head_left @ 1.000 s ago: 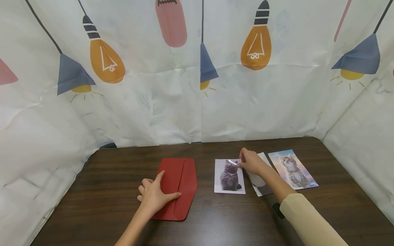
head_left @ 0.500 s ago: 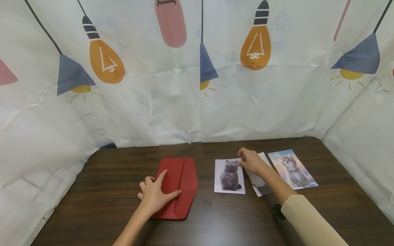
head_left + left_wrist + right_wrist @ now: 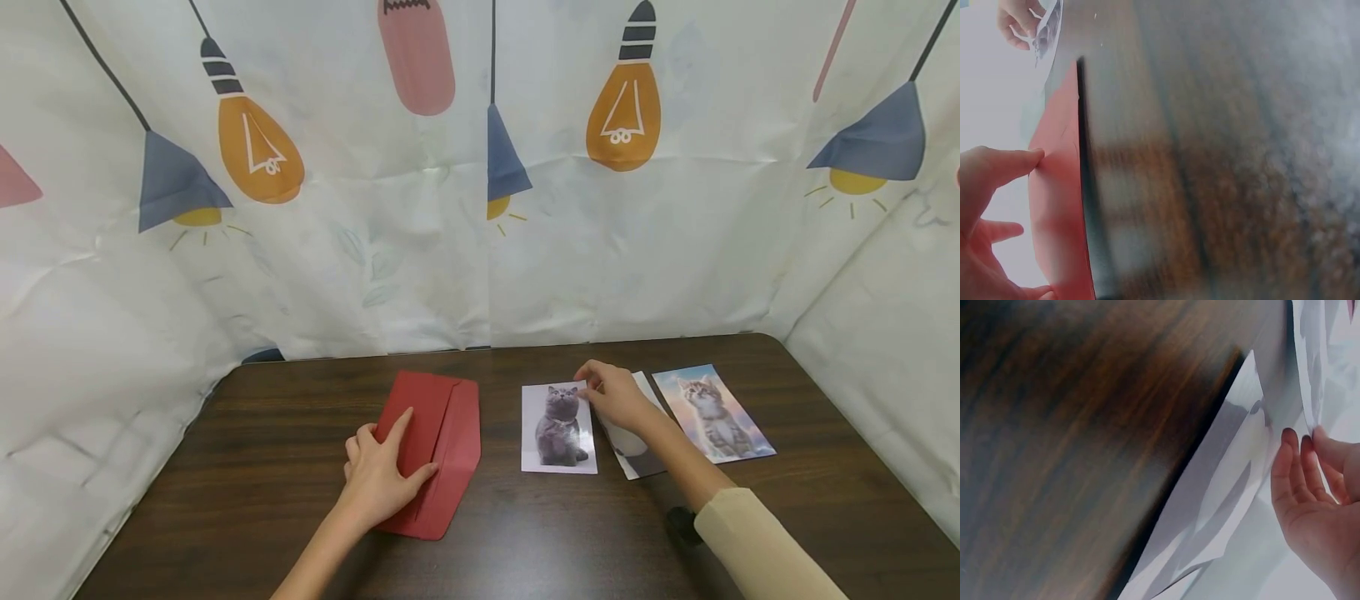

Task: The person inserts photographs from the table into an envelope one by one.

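My left hand grips a red envelope by its left side, thumb and index finger spread over its face. The envelope looks tilted, its left side raised; in the left wrist view the thumb presses the envelope. My right hand pinches the top right corner of a grey cat photo card. In the right wrist view, thumb and fingertips of the right hand meet at that card's edge. A second card lies partly hidden under the right hand and wrist.
A tabby kitten card lies at the right on the dark wooden table. Behind the table hangs a white curtain printed with lamps and bulbs. A dark band shows below the right wrist, near the sleeve.
The red envelope has tilted, and its far edge has shifted up with the left hand. The grey cat card's top right corner has risen slightly in the right hand.
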`<state>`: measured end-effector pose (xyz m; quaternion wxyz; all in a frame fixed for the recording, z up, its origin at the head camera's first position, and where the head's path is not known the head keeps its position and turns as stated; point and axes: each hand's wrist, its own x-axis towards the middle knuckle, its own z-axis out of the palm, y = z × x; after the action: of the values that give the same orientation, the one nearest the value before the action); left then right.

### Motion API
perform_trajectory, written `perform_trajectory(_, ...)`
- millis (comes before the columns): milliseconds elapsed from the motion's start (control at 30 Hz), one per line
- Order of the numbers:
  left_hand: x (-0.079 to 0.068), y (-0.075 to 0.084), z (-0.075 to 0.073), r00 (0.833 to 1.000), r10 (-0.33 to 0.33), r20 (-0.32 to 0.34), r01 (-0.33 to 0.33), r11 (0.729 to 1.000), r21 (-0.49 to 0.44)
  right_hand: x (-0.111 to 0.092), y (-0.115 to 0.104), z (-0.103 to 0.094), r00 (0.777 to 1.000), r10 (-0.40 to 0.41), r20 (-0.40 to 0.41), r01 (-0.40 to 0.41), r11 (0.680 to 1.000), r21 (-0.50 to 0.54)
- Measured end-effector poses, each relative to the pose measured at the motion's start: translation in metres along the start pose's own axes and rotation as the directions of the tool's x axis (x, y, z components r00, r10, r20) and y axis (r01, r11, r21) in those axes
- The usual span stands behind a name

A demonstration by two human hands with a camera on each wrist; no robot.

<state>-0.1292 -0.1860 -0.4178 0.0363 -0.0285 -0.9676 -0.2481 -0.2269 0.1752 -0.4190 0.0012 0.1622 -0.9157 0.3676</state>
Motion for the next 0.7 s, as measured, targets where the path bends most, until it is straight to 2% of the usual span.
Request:
perform_trajectory(367, -0.0033, 0.0035, -0.0033, 0.999, 0.034, -0.024, -0.034, 0.999, 0.027, -0.0041, -0.0005, -0.0014, 0.999, -0.001, -0.04, 0.004, 0.998, 0.067)
perform_trajectory(700, -0.0042, 0.0063, -0.0008, 0.997, 0.051, -0.053, -0.052, 0.999, -0.004, -0.0058, -0.0016, -0.0039, 0.997, 0.024, -0.075, -0.013, 0.989, 0.145)
